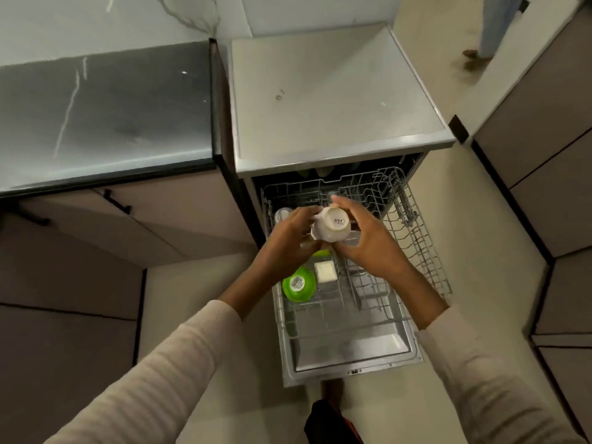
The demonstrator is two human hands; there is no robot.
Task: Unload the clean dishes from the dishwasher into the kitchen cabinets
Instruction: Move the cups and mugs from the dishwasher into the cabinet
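Note:
A white cup (331, 226) is held upside down above the pulled-out dishwasher rack (416, 251), its base with a printed mark facing me. My left hand (288, 237) grips its left side and my right hand (362, 238) wraps its right side. Below my hands a green bowl (298, 285) lies base up in the rack, with a small white square dish (325, 272) beside it. A second green item (321, 252) peeks out under the cup. A clear glass (282, 214) stands at the rack's back left. The dishwasher door (352, 354) lies open and flat.
A dark countertop (105, 113) sits left of the dishwasher, with cabinet doors and black handles (117, 201) below. The dishwasher's grey top (330, 91) is at centre. Tall cabinets (551, 187) stand on the right. Another person's legs (487, 36) show at the far top right.

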